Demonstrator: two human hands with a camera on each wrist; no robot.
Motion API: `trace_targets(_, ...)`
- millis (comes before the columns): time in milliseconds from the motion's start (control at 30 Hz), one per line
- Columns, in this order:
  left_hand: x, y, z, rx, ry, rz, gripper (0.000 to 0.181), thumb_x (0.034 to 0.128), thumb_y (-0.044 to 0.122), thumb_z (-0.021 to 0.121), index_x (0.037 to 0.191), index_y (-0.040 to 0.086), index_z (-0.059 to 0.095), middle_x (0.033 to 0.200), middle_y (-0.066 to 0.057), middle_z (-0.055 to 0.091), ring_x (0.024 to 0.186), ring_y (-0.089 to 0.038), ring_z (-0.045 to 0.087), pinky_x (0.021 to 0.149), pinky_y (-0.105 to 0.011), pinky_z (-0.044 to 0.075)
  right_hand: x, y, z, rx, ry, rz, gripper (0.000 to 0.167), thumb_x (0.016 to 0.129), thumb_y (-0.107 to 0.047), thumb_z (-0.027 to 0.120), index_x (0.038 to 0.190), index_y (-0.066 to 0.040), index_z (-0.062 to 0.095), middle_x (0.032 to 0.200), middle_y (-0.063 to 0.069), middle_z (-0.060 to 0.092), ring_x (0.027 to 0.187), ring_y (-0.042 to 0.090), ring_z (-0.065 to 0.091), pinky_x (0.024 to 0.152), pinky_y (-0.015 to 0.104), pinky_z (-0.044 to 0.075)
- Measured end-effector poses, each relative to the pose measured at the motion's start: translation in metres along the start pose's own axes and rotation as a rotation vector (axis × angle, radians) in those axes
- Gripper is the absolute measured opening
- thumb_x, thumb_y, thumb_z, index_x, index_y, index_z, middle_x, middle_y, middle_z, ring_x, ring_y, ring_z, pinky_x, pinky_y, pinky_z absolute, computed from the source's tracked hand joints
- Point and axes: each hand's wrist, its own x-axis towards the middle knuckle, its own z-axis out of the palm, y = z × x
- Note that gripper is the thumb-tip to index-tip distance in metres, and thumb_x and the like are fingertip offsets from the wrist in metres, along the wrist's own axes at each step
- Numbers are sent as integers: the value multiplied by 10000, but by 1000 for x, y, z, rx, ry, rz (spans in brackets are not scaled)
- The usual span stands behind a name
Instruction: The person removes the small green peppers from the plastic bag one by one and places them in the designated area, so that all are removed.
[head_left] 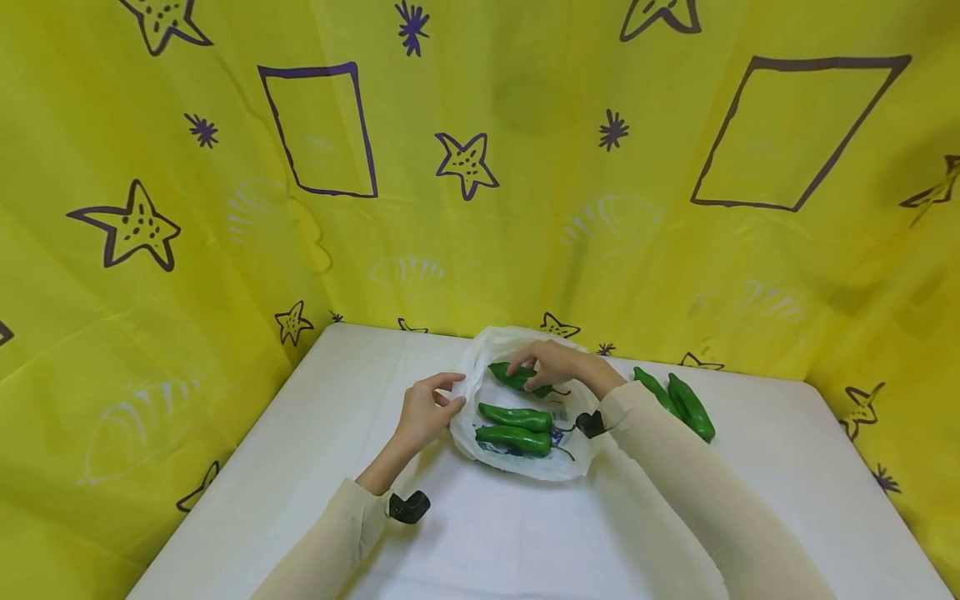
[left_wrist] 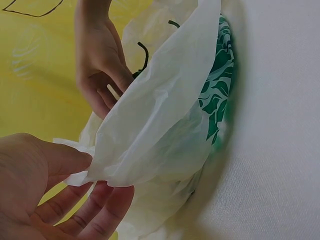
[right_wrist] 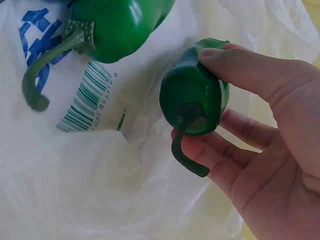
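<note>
Pinching rim of white plastic bag (left_wrist: 155, 125) between thumb and fingers of left hand (head_left: 423, 412). Gripping green pepper (right_wrist: 192, 90) inside bag with right hand (head_left: 551, 362), stem toward right wrist. Observed two more peppers (head_left: 517, 419) lying in bag, on near side of right hand, to the right of left hand. Noted two loose peppers (head_left: 692, 407) on white table (head_left: 480, 550), to the right of right hand, just beyond its cream sleeve (head_left: 675, 450)

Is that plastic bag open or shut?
Open: in the head view the bag gapes wide, green peppers inside; the left hand holds its rim.
</note>
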Motion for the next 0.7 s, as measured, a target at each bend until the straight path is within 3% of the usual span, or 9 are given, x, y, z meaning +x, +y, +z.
trace_targets(433,-1,1,-1,-10,-12,-17,344,897,1,756,1237,53,726,1086,-159,680,723,-155,634,523,-257,538,-20,-8,-19,-25,-26,-50,338,924,-84,764,1259,-109,734,1332,79,668,1198,322,608,982,477,521)
trace_targets(700,-1,0,-1,-18,-14,-10,342,898,-1,754,1234,49,725,1086,-159,678,712,-155,635,519,-269,543,-32,-15,-28,13,-36,-82,345,925,-79,757,1268,-91,724,1303,77,678,1153,310,610,905,414,553)
